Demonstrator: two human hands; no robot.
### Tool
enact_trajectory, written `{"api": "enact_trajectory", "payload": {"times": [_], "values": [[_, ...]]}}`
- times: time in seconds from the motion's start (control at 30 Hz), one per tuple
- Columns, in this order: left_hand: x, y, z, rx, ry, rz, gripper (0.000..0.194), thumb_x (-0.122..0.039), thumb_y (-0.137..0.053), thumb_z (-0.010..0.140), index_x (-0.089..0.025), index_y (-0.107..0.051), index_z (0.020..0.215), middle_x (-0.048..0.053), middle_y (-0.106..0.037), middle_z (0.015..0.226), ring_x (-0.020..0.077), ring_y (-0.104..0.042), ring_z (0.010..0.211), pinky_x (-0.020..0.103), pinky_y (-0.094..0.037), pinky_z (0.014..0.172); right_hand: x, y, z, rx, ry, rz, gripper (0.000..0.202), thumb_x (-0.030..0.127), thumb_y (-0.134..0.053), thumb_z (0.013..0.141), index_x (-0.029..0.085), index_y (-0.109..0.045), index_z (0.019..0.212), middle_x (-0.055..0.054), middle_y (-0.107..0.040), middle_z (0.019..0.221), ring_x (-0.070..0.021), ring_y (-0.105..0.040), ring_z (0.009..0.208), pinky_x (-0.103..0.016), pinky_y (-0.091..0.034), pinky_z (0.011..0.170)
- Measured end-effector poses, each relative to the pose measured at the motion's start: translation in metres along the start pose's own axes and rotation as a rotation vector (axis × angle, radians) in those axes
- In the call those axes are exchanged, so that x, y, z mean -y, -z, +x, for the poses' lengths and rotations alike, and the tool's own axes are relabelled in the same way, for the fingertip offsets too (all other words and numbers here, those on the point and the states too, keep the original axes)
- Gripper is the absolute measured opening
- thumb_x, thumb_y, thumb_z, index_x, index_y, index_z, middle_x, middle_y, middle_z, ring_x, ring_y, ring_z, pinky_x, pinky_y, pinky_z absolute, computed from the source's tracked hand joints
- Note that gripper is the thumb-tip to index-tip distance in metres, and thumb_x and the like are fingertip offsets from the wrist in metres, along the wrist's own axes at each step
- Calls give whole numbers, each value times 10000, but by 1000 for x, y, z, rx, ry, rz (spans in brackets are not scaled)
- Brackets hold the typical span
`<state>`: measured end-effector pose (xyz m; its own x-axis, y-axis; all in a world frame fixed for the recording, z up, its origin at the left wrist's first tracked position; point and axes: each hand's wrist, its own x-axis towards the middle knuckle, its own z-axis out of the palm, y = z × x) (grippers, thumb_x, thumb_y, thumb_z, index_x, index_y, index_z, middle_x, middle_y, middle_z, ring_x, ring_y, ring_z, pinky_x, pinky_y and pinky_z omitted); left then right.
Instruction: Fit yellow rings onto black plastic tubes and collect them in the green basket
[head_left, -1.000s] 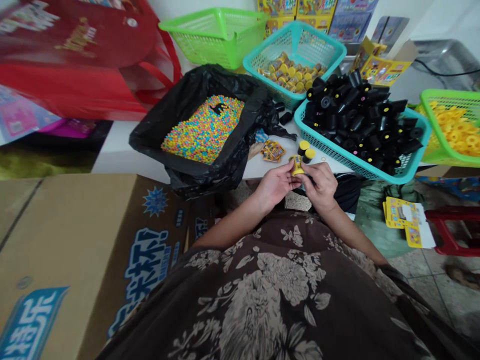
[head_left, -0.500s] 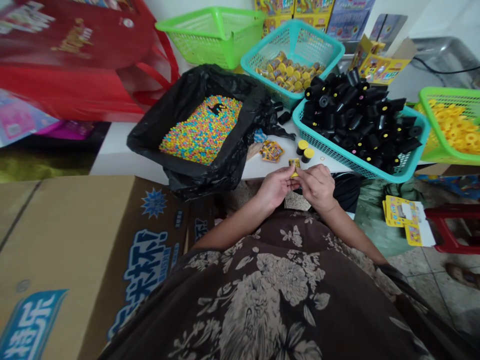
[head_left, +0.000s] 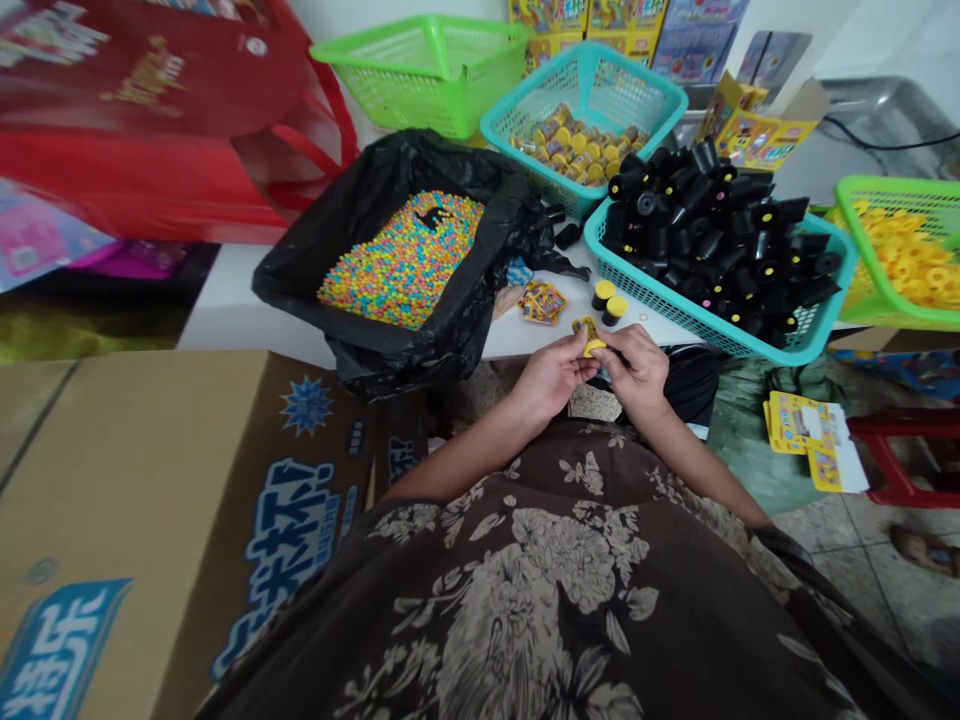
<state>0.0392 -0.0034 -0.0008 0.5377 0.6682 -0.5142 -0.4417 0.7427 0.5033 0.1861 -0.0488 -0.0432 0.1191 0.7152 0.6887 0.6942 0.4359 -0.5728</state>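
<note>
Jar: I read a small labelled jar with a yellow cap (head_left: 587,337), tilted, at the table's front edge, between both hands; the fingers mask its lower part, so it is probably capped at the near end, but I cannot confirm the cap is seated.
Left hand (head_left: 546,377): thumb and fingertips grasp the jar's left side.
Right hand (head_left: 637,368): thumb and fingers pinch the jar at its yellow end.
Black cups: two yellow-topped units (head_left: 603,292) (head_left: 615,310) stand close together on the white table (head_left: 244,310), just beyond the jar, near the front edge.
Printed packets (head_left: 543,303): loose pile left of the cups, near the front edge.
Pellet bag (head_left: 457,345): black plastic around multicoloured pellets (head_left: 405,262); its near side overhangs the front edge.
Teal basket (head_left: 675,325): right of the cups, black parts (head_left: 705,230) heaped above its rim.
Hazard, jar: a slack or uneven pinch could let it slip past the front edge to the floor.
Hazard, cups: knuckles swinging forward could topple them.
Hazard, bag: a left sleeve or forearm catching the overhang could drag the plastic and spill pellets.
Hazard, basket: a bump could dislodge the topmost parts.
</note>
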Motion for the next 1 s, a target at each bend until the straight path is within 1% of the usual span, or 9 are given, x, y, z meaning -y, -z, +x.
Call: {"api": "enact_trajectory", "payload": {"times": [0.2,0.3,0.37,0.47,0.57,0.77,0.87,0.93,1.0], "values": [[4,-1,1,-15,19,-16,147,-250,-755,931,-148,-720,832,22,-709,727,102,-634,665,246,-498,760,-2,-1,-1,-62,30,38,188,370,-691,999,239,-811,1059,-30,-766,814,-199,-678,734,-386,-580,723],[0,1,3,-20,75,3,179,-302,-718,960,-149,-730,869,37,-714,728,126,-650,675,266,-503,739,-1,-1,-2,-71,-55,100,203,395,-713,987,230,-805,1061,-27,-773,836,-187,-695,738,-357,-588,706],[-3,0,4,-36,89,-11,180,-272,-682,979,-147,-723,854,36,-707,715,122,-643,656,257,-490,704,0,0,-1,-69,-95,131,208,391,-717,986,229,-797,1089,-30,-776,869,-180,-706,753,-340,-593,701],[-6,-2,2,-25,50,-76,181,-176,-655,983,-144,-707,813,22,-699,717,97,-633,644,227,-473,682,3,1,0,-57,-20,102,198,326,-699,997,239,-793,1147,-46,-775,937,-183,-720,827,-346,-605,753],[-6,-5,0,4,19,-129,160,-134,-695,952,-139,-701,792,10,-688,718,88,-629,651,214,-476,697,5,3,0,-24,43,64,193,286,-674,1006,267,-803,1148,-48,-769,965,-186,-719,858,-354,-609,768],[0,-4,1,-18,51,-128,179,-141,-680,973,-132,-706,796,20,-700,734,80,-619,634,214,-477,699,2,2,-4,-34,26,37,146,305,-663,1010,257,-801,1020,-24,-707,806,-182,-660,743,-350,-585,677],[1,-3,2,-4,47,-103,169,-160,-721,948,-141,-695,782,13,-691,720,85,-611,626,213,-467,674,1,0,-5,-31,49,-7,183,323,-632,1027,250,-786,961,-30,-688,776,-187,-640,733,-355,-576,680],[1,-2,3,-1,27,-110,159,-152,-740,931,-147,-686,781,-7,-674,702,75,-600,618,199,-448,647,1,-1,-5,-8,60,-32,171,335,-638,1025,253,-787,1004,-44,-710,828,-197,-656,777,-366,-587,717],[0,-2,3,-3,3,-127,145,-152,-746,926,-152,-687,793,-21,-663,697,65,-587,610,190,-433,631,1,-1,-5,22,67,-37,192,358,-650,1020,254,-788,1104,-59,-730,896,-209,-674,832,-376,-596,754]]}}
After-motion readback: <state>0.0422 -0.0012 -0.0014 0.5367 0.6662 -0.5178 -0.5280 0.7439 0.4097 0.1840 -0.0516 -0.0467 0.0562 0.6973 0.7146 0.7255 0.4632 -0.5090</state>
